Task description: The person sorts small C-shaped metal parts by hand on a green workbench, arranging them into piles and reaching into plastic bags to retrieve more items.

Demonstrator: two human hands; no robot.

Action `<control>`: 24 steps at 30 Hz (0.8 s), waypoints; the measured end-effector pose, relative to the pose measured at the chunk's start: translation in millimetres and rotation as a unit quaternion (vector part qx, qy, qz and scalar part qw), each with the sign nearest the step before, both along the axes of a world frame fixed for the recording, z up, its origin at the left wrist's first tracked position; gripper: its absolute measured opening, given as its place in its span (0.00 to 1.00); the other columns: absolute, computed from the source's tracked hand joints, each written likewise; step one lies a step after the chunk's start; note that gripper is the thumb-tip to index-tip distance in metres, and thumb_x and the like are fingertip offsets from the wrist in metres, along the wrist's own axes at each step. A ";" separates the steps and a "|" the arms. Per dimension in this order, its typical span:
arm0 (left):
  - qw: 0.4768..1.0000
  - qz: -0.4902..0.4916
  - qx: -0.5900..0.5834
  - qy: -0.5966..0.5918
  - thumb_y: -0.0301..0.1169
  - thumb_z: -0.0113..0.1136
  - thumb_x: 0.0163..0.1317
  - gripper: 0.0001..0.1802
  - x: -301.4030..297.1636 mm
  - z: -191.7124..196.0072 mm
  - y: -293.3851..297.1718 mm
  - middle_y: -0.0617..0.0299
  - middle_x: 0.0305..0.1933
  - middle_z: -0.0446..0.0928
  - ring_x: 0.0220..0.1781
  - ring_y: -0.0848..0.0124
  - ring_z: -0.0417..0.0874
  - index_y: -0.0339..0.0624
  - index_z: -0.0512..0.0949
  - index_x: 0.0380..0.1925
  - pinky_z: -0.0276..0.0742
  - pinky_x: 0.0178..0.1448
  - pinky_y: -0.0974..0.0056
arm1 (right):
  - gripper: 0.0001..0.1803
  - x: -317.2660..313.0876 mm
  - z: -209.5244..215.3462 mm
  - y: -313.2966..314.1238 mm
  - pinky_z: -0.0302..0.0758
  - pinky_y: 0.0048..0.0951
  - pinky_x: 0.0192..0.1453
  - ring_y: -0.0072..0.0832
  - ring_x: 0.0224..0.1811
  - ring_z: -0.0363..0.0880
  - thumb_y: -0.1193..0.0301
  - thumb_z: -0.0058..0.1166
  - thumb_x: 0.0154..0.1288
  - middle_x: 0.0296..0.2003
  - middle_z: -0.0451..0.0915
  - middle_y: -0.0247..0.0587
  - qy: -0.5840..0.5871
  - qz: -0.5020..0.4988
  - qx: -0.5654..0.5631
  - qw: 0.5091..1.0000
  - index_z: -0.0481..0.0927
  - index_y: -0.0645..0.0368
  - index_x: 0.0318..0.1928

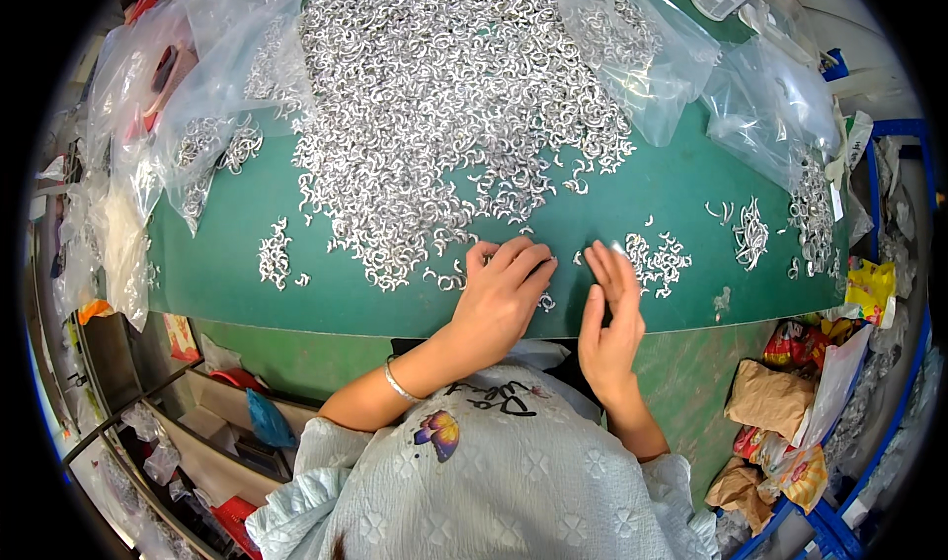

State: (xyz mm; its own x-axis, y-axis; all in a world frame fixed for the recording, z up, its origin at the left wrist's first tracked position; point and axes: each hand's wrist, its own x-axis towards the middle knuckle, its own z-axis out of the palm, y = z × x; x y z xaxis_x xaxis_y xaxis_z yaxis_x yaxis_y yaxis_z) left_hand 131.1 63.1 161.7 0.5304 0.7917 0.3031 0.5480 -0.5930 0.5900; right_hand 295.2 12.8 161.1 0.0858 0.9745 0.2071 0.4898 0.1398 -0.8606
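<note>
Your pale textured top [533, 471] is closest to the camera, just below the table's near edge. Past it, the curved metal pieces [425, 145] lie in a broad heap on the green table [691, 190], reaching almost to your fingers. Your left hand [499, 288] bends down at the heap's near edge, fingers curled; whether they pinch a piece cannot be told. Your right hand [614, 323] is open, fingers extended, with nothing visible in it, just beside a small group of pieces [660, 264]. You seem to be picking through the pieces by hand; the next move probably calls for singling one out with your left fingertips without scattering that group. Farther out, another small pile [275, 254] lies to your left, and clear plastic bags [647, 71] flank the heap.
</note>
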 end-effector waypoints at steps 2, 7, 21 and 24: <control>1.000 -0.004 0.004 0.012 0.20 0.63 0.54 0.19 0.4 4.0 0.6 0.57 0.53 0.76 0.56 0.59 0.75 0.34 0.79 0.49 0.62 0.56 0.53 | 0.26 -0.4 3.9 0.1 0.69 0.40 0.68 0.47 0.65 0.74 0.84 0.38 0.72 0.64 0.69 0.65 0.036 -0.029 0.019 0.999 0.54 0.73 0.69; 0.999 -0.023 -0.008 0.041 0.21 0.61 0.53 0.22 -0.4 3.0 -1.3 0.56 0.56 0.74 0.56 0.59 0.74 0.32 0.77 0.51 0.62 0.56 0.53 | 0.28 -11.1 2.4 -4.3 0.68 0.39 0.68 0.47 0.67 0.72 0.84 0.40 0.71 0.65 0.67 0.65 0.058 0.026 -0.044 0.997 0.52 0.73 0.70; 0.996 0.078 -0.045 -0.011 0.20 0.63 0.56 0.21 -21.7 2.8 -14.8 0.57 0.54 0.74 0.54 0.58 0.73 0.41 0.79 0.52 0.63 0.54 0.56 | 0.29 -14.9 7.9 -0.8 0.72 0.36 0.65 0.46 0.62 0.77 0.84 0.44 0.70 0.61 0.72 0.63 0.089 0.068 -0.048 0.993 0.54 0.72 0.69; 0.994 0.094 -0.051 0.004 0.21 0.64 0.55 0.22 -27.0 2.3 -20.6 0.57 0.54 0.74 0.55 0.58 0.73 0.41 0.78 0.52 0.62 0.55 0.56 | 0.29 -5.6 6.6 -4.5 0.75 0.36 0.60 0.45 0.57 0.81 0.84 0.44 0.70 0.56 0.77 0.61 0.076 0.029 -0.047 0.996 0.55 0.72 0.69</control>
State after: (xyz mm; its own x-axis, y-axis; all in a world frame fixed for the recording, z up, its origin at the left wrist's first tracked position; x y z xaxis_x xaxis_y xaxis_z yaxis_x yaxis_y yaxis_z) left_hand 104.1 42.5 163.9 0.3721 0.9034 0.2131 0.6481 -0.4173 0.6371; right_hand 289.7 8.2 167.7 0.0520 0.9932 0.1042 0.3460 0.0800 -0.9348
